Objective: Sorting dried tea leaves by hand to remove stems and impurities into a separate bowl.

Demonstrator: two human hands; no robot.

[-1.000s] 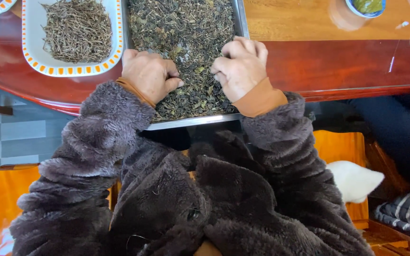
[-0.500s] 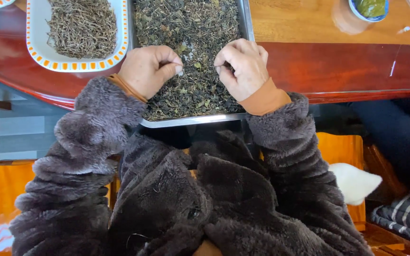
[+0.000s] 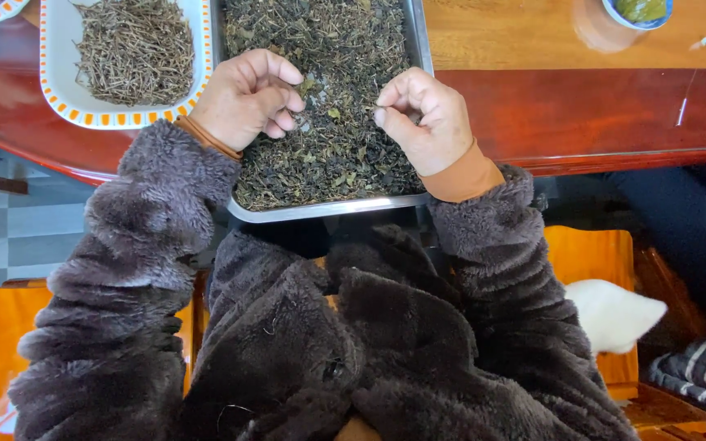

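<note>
Resting on the dried leaves (image 3: 328, 155) in the metal tray (image 3: 330, 209), the left hand (image 3: 243, 100) has its fingers curled loosely together, and the right hand (image 3: 425, 114) pinches a small stem between thumb and forefinger. The tray's near edge hangs over the rim of the red table (image 3: 614, 114). A white dish of stems (image 3: 132, 53) lies just beside the tray, with bare wood on the right.

Dried dark-green tea leaves (image 3: 328, 155) heaped loosely in my metal tray (image 3: 328, 210), which lies flat on the table edge; one thin stem (image 3: 375, 105) is lifted just above the heap.
</note>
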